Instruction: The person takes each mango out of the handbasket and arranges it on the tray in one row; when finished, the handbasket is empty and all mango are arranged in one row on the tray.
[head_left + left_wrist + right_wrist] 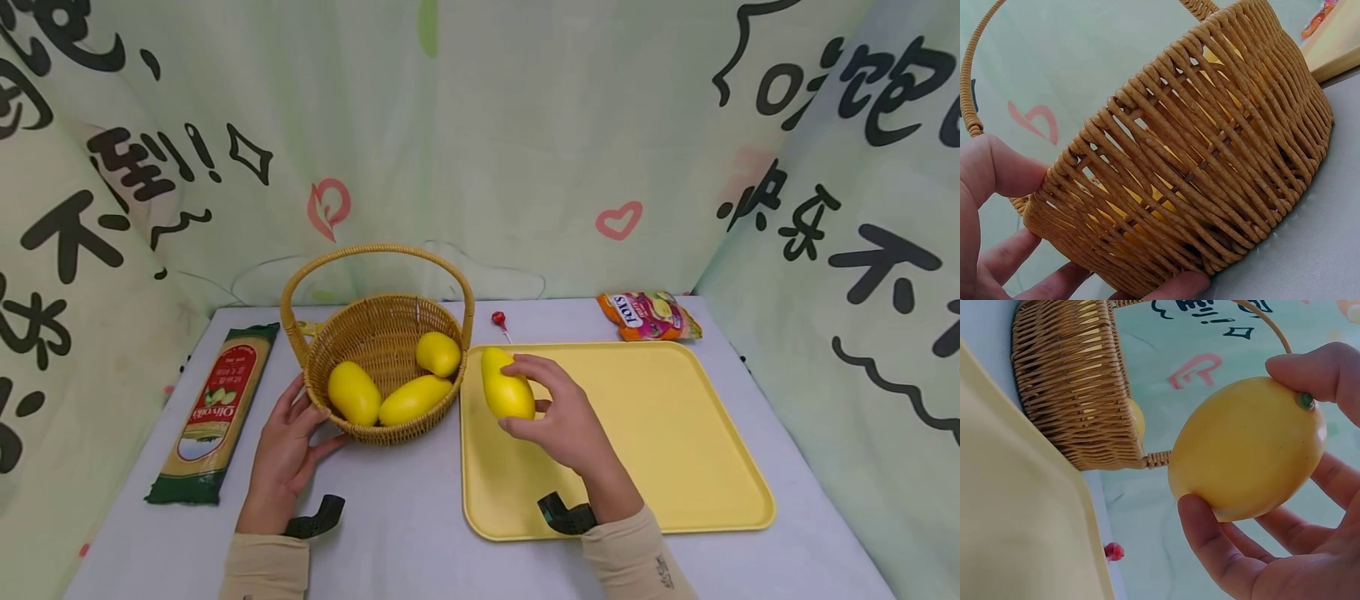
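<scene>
My right hand point(566, 412) grips a yellow mango point(504, 385) above the left part of a yellow tray point(615, 492). In the right wrist view, thumb and fingers span the mango point(1247, 450), and a small green stem nub shows near the thumb. A wicker basket point(393, 427) with a tall handle stands left of the tray and contains three yellow fruits, mangoes by their look. My left hand point(288, 454) holds this basket at its front left side. In the left wrist view, one digit lies at the basket's rim while other fingers reach along its lower wall.
A green and gold packet point(217, 412) with a red label lies at the left of the table. Behind the tray are a red lollipop point(498, 319) and an orange and purple snack bag point(651, 317). Printed curtains point(525, 150) enclose the white-covered table point(390, 533).
</scene>
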Motion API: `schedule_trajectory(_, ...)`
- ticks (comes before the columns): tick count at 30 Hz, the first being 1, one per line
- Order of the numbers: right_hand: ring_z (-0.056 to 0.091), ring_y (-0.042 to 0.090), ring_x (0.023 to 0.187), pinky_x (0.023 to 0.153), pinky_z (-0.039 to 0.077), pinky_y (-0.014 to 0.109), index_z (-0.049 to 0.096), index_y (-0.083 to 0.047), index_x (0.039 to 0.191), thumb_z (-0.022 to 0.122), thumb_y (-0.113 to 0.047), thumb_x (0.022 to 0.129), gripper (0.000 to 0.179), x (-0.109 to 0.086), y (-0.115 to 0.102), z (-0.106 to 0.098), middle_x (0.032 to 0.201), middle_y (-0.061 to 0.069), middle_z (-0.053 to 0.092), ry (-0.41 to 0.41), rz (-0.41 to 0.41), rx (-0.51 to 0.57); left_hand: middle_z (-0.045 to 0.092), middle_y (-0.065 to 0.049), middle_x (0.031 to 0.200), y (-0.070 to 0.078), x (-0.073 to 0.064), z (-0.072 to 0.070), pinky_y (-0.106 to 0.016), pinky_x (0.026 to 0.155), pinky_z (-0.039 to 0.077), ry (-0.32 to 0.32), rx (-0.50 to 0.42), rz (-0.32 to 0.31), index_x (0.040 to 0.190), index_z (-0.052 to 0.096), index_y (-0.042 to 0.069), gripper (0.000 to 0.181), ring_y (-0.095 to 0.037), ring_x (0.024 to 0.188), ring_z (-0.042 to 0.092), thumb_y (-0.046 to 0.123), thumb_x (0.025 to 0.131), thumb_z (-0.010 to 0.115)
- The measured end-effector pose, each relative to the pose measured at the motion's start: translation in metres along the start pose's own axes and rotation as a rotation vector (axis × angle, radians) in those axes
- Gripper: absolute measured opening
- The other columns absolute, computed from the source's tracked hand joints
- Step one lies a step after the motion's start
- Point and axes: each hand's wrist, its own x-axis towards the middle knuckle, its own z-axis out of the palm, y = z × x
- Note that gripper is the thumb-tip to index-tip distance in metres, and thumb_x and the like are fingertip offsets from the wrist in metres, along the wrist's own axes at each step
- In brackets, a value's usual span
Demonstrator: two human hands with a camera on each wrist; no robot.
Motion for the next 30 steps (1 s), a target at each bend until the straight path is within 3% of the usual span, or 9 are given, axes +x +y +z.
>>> schedule_trajectory(11,0.052,0.039,0.142,0.1,0.061,0.055,0.069,-0.016,0.134,0.086,-0.011,0.081,0.056,-0.004,0.015,0.0,0.159,0.011,0.052,0.004,0.019,-0.007,0.027,0.003,0.176,0.001,-0.001,0.001,-0.059,0.103,0.055,0.005,0.002,0.001,0.166,0.027,0.045,0.076,-0.028,0.149,0.046,0.009,0.106,0.055)
schedule_trajectory(24,0.054,0.04,0.14,0.098,0.062,0.053,0.069,-0.015,0.133,0.087,-0.008,0.08,0.056,-0.001,0.029,0.004,0.158,0.012,0.052,0.027,-0.031,-0.013,0.028,0.003,0.176,0.0,-0.001,0.0,-0.055,0.101,0.057,-0.001,0.012,0.001,0.167,0.025,0.045,0.075,-0.024,0.144,0.048,0.009,0.107,0.055)
schedule_trajectory(30,0.053,0.042,0.14,0.098,0.061,0.056,0.068,-0.014,0.135,0.087,-0.011,0.081,0.057,0.002,0.034,0.007,0.159,0.013,0.051,0.046,-0.001,-0.03,0.027,0.003,0.176,0.001,-0.001,0.0,-0.056,0.102,0.056,0.0,0.01,-0.005,0.166,0.026,0.046,0.076,-0.026,0.147,0.046,0.009,0.106,0.055)
